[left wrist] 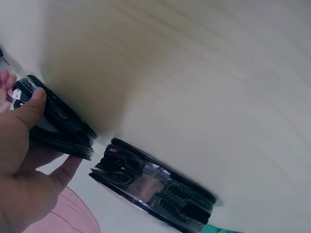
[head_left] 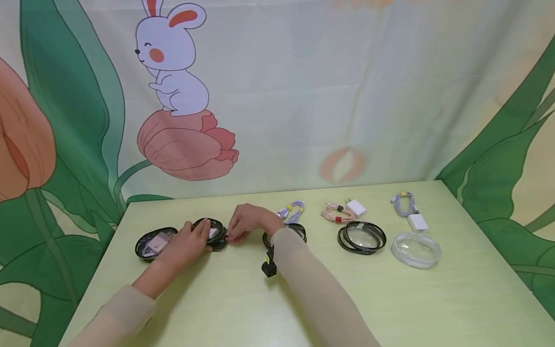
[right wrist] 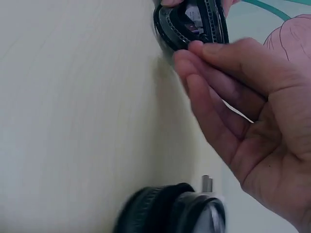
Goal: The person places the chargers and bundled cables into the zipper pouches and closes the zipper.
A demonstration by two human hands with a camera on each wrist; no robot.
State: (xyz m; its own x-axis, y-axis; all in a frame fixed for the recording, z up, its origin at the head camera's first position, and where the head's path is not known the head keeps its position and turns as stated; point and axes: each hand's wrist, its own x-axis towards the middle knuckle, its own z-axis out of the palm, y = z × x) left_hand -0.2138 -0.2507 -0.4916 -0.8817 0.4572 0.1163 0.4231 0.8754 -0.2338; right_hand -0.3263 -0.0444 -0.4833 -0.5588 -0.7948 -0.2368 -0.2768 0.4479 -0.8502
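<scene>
My left hand (head_left: 191, 241) holds a small clear pouch with black zip edging (left wrist: 68, 114), its thumb on top and fingers beneath in the left wrist view. Something white shows inside this pouch. At the pouch's right end, my right hand (head_left: 247, 222) pinches at the zip edge with thumb and fingertips; what lies between them is hidden by the fingers. To the left sits another black-edged clear pouch (head_left: 145, 248), with a pink charger (head_left: 158, 243) inside it.
A third black-edged pouch (head_left: 300, 230) is partly behind the right sleeve, near a purple cable (head_left: 296, 206). Farther right lie a pink cable (head_left: 336, 218), white charger (head_left: 356, 207), black-edged pouch (head_left: 362, 250), purple cable (head_left: 404, 212), white charger (head_left: 418, 222) and white-edged pouch (head_left: 416, 262).
</scene>
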